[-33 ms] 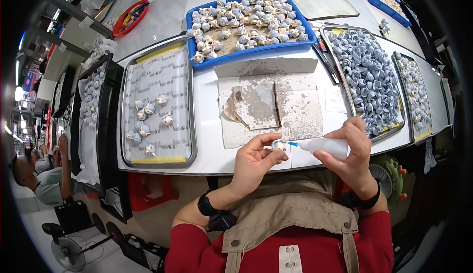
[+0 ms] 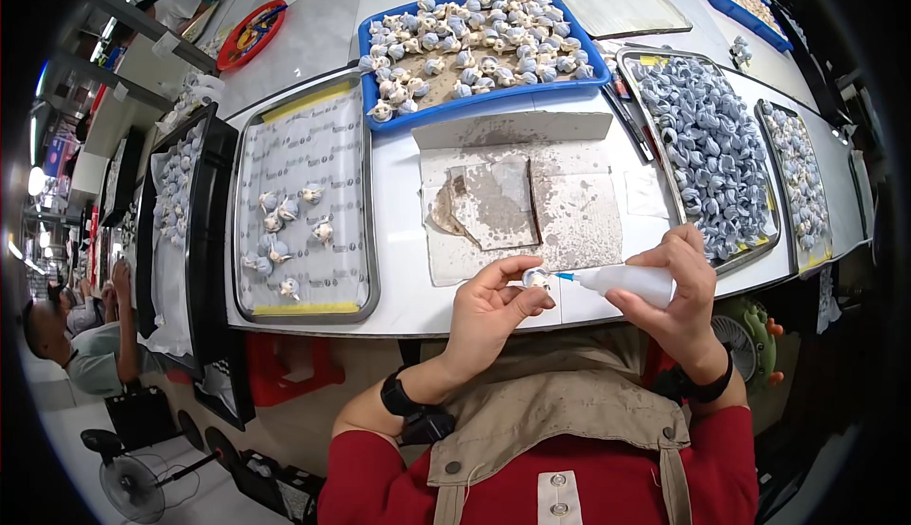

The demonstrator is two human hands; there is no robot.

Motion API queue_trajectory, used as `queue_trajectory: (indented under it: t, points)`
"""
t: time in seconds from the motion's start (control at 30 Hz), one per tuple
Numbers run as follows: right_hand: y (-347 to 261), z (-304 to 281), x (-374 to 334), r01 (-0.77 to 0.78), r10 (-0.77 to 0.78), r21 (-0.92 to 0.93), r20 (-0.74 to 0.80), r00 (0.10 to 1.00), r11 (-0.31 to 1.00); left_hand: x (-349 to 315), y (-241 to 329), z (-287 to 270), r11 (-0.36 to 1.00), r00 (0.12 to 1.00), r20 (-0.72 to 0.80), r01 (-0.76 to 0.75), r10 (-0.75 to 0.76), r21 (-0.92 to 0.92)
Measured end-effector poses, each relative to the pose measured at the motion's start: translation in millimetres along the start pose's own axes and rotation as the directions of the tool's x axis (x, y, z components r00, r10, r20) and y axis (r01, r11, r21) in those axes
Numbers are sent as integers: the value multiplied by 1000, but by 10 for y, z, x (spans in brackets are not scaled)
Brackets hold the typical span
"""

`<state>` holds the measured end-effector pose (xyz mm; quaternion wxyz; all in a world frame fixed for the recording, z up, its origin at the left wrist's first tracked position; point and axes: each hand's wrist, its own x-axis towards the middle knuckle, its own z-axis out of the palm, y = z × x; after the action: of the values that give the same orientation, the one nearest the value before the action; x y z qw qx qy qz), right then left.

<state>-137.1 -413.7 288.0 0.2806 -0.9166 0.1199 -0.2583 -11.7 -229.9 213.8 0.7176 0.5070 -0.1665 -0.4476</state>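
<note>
My left hand (image 2: 489,312) pinches a small white and blue-grey figurine (image 2: 538,280) between thumb and fingers, over the table's near edge. From the right, my right hand (image 2: 676,293) grips a translucent white squeeze bottle (image 2: 638,284), held nearly level. Its thin blue tip (image 2: 566,276) points left and reaches the figurine's edge; whether they touch I cannot tell. Just beyond my hands lies a stained piece of cardboard (image 2: 579,174). Several similar figurines (image 2: 288,208) rest on a paper-lined metal tray (image 2: 372,269) at the left.
A blue tray (image 2: 365,55) full of figurines stands beyond the cardboard. On the right, a metal tray (image 2: 780,226) holds a heap of blue-grey pieces (image 2: 707,136), with dark pen-like tools (image 2: 628,125) beside it. A black crate (image 2: 220,184) stands left; another person (image 2: 104,345) sits beyond it.
</note>
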Motion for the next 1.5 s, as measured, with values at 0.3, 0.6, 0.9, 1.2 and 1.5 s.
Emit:
queue_trajectory:
  t: [0.3, 0.6, 0.9, 1.2, 1.5]
  points:
    - [443, 480, 146, -373, 389, 253, -14, 921, 893, 41, 41, -115, 978, 994, 11, 108, -107, -180]
    - [861, 233, 297, -140, 104, -229, -161, 981, 963, 137, 66, -217, 902, 940, 296, 271, -172, -337]
    - [1280, -656, 283, -391, 226, -594, -334, 915, 703, 155, 40, -115, 951, 953, 228, 245, -201, -187]
    - [1141, -360, 270, -247, 206, -94, -321, 924, 964, 196, 21, 107, 967, 967, 147, 227, -209, -119]
    - [629, 1, 177, -294, 274, 94, 182, 944, 951, 238, -73, 189, 976, 973, 132, 199, -187, -89]
